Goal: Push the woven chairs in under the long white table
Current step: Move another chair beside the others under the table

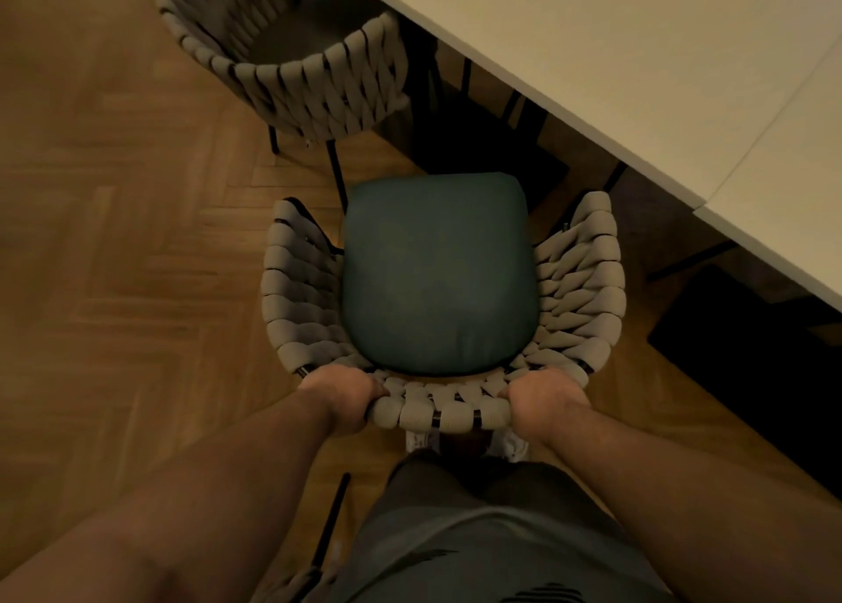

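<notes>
— What did you have at that moment, starting from the left?

— My left hand [348, 397] was curled shut over the top rail of the near woven chair [437, 283], its fingers [380, 393] wrapped forward over the thick cords. Between the two sets of fingers ran a short stretch of bare woven rail. My right hand [544, 397] was closed on the same rail in the same way, fingers [510, 395] hooked over the front.

— And the chair itself?

— Straight ahead of the fingers, its green seat cushion [437, 274] fully in the open. It stood clear of the bench [638, 55], which ran diagonally ahead and to the right of my right fingers. A second woven chair [291, 51] sat ahead and left of my left fingers, partly tucked in already.

— What worried you?

— The chair was not square to the bench edge. I judged that a straight shove would take its right arm toward the dark bench legs [683, 260] ahead of my right fingers, and could jam it there. Swinging too far the other way risked knocking its left arm into the second chair, which looked near it. The wooden floor [114, 192] could also snag a leg and tip the back up in my grip.
</notes>
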{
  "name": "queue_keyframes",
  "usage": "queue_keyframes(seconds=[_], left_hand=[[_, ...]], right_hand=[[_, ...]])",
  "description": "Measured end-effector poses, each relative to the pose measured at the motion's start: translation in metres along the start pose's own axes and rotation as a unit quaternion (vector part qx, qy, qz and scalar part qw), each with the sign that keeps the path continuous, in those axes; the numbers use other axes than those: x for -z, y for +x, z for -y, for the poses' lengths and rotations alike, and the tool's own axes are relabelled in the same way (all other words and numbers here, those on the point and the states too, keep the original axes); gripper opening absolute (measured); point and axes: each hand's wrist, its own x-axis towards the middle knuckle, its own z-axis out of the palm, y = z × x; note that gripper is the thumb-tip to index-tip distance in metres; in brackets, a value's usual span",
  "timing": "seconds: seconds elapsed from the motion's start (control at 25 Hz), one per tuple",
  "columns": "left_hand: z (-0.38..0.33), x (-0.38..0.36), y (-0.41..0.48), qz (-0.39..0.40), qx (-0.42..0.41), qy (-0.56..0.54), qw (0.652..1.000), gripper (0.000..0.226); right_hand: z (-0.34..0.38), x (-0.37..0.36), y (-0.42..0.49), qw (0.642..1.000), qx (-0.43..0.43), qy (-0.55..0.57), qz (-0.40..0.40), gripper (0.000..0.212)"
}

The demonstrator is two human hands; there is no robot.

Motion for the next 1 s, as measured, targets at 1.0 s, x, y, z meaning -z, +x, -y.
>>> queue_keyframes(seconds=[1.0], left_hand=[[0.187,0.105,0.087,-0.025,-0.080,0.255,0.963,0.042]], right_hand=[[0.103,0.122,0.074,0.961,-0.112,0.245,0.063,0.026]])
